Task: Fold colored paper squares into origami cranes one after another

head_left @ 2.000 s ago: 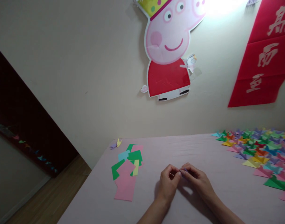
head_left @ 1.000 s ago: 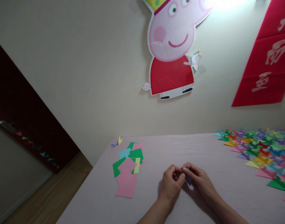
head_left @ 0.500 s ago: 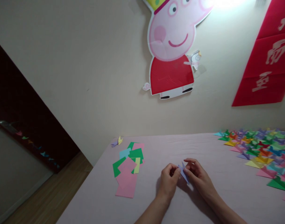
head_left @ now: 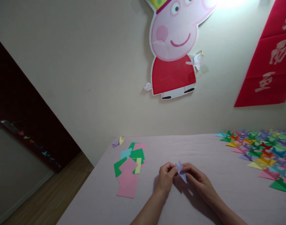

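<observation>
A lavender origami crane (head_left: 182, 175), partly folded with narrow points up and down, is held just above the pale pink cloth between both hands. My left hand (head_left: 165, 177) pinches its left side between thumb and fingers. From the right, my right hand (head_left: 197, 177) grips its other side, with the index finger bent over the paper. The fingertips cover part of the folds.
Loose pink, green, blue and yellow paper sheets (head_left: 128, 176) lie left of the hands. Small yellow and purple folded pieces (head_left: 120, 140) sit at the far left corner. Rows of colourful paper cranes (head_left: 264, 153) fill the right side. A wall (head_left: 105, 93) rises behind.
My right index finger has come down from a raised position onto the lavender paper. The crane has turned to show a wider face. Both hands have shifted slightly left.
</observation>
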A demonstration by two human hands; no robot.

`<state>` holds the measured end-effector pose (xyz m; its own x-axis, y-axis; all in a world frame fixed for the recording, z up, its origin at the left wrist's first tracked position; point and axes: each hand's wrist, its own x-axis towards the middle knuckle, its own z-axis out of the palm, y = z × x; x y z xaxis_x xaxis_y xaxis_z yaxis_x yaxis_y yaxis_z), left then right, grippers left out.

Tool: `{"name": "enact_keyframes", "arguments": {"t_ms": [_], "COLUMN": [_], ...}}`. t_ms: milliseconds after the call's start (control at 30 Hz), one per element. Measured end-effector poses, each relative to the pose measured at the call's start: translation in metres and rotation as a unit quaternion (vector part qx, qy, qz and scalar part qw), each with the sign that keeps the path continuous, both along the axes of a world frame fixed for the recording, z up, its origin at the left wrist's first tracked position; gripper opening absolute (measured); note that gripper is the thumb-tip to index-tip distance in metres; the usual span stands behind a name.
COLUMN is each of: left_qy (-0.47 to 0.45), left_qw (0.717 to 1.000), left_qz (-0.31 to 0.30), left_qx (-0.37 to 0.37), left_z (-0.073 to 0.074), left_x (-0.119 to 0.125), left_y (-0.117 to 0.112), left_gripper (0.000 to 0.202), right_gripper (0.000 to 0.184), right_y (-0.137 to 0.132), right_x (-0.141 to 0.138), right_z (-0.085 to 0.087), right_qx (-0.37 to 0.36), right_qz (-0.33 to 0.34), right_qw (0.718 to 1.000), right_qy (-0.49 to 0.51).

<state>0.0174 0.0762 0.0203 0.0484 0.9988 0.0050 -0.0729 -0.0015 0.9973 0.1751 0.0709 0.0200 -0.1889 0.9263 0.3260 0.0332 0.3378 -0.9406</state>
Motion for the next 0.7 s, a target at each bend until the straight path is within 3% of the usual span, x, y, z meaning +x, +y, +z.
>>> {"name": "enact_keyframes", "arguments": {"t_ms": [400,700], "left_qy": [0.03,0.083], "left_qw": [0.999,0.996], "left_qz": [-0.038,-0.023], "left_qx": [0.005,0.028], "left_z": [0.0045,-0.0028], "left_x": [0.0015,0.0066], "left_y": [-0.0036,-0.0069], "left_gripper": [0.032,0.021], "right_gripper": [0.04,0.04], "right_y": [0.0014,0.0068], "right_x": [-0.0021,0.0001], "right_z": [-0.0005,-0.0088], "right_qx": [-0.126,-0.1], "right_qz": [-0.033,-0.083], "right_qw": [0.989,0.987], "right_qy": [0.066,0.096]}}
